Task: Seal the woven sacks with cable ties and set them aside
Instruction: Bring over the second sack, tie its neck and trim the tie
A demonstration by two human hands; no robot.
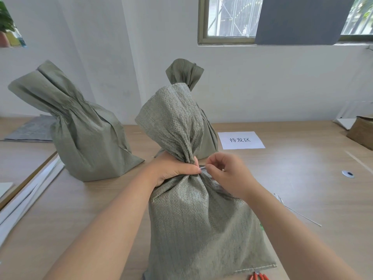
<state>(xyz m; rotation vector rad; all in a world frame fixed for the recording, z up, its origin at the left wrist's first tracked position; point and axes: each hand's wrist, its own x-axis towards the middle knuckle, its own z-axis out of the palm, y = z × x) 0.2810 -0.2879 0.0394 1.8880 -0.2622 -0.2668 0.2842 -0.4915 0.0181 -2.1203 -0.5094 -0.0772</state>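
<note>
A grey-green woven sack stands upright on the wooden table just in front of me, its top gathered into a neck. My left hand grips that bunched neck from the left. My right hand pinches a thin white cable tie at the neck's right side. Behind this sack stands a second sack with a cinched neck, mostly hidden. A third sack stands at the left, its top pinched in but flaring open.
A white paper sign with printed characters lies behind the sacks. Loose white cable ties lie on the table at the right. Red-handled cutters sit at the bottom edge. A small round object and a brown box are far right.
</note>
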